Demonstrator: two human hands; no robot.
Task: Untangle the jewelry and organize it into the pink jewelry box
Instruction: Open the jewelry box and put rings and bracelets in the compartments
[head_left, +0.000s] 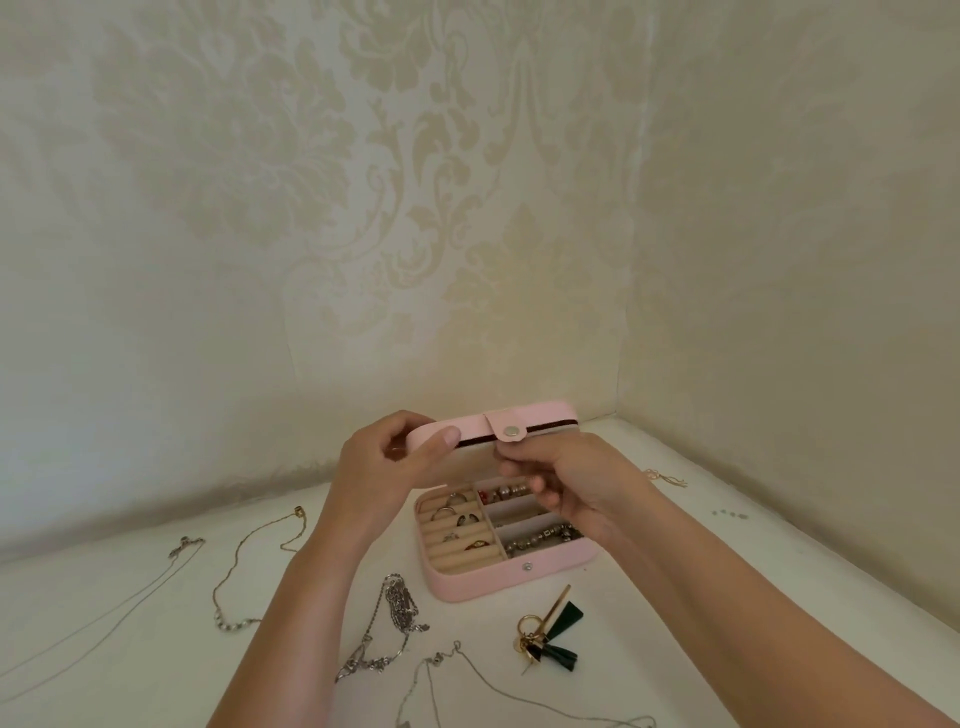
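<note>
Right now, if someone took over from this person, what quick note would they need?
Left hand grips the pink lid at its corner; right hand pinches its front edge by the snap tab. The pink jewelry box stands open on the white table, with rings and beaded bracelets inside. To do: the gold chain, tangled silver chains and dark tassel earrings lie outside.

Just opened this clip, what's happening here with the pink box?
A person holds the lid of the pink jewelry box partway up, left hand gripping its left corner, right hand pinching the front edge by the snap tab. Rings and bracelets sit inside. Several chains and green tassel earrings lie loose on the white table, not yet put away.
</note>
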